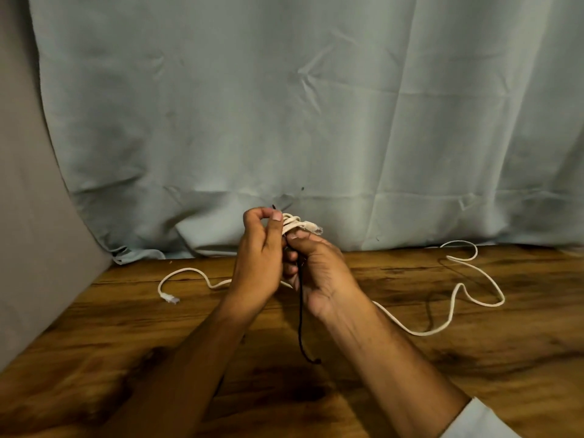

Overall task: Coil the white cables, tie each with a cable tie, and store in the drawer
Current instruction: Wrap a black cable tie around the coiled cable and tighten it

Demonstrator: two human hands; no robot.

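A coiled white cable (295, 224) with a clear plug (314, 229) is held up between both hands above the wooden table (126, 327). My left hand (259, 257) pinches the top of the black cable tie, whose tip shows above its fingers. My right hand (319, 273) grips the coil and the tie. The black cable tie (301, 324) hangs down between my wrists to a loose end near the table. A second white cable (455, 298) lies uncoiled across the table behind my hands, its plug (170, 299) at the left.
A pale grey-green cloth (316, 105) hangs as a backdrop behind the table. A grey surface (28, 216) stands at the left. No drawer is in view.
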